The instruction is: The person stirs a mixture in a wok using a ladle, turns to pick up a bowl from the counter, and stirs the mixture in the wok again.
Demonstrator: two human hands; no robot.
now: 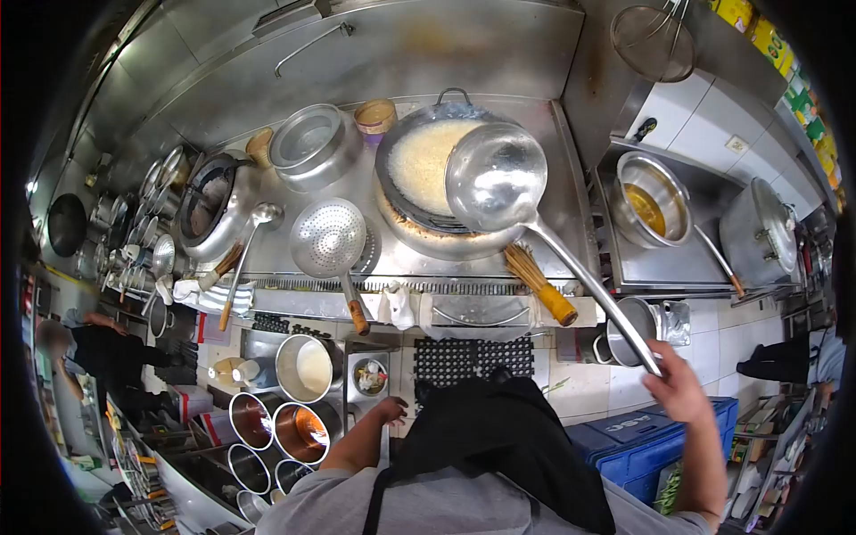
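My right hand is closed round the end of a long metal handle on a big ladle. The ladle's bowl is raised and covers the right part of a wok in this view. Pale, frothy liquid fills much of the wok. Low by my waist, my left hand hangs with loose fingers and nothing in it. The closest thing to it is a small container of mixed scraps. A bamboo brush lies in front of the wok.
On the steel stove are a perforated skimmer, a lidded pot and a smaller ladle. A bowl of yellow oil stands right. Several sauce pots sit at lower left. A blue crate is beside me. Other people stand at the sides.
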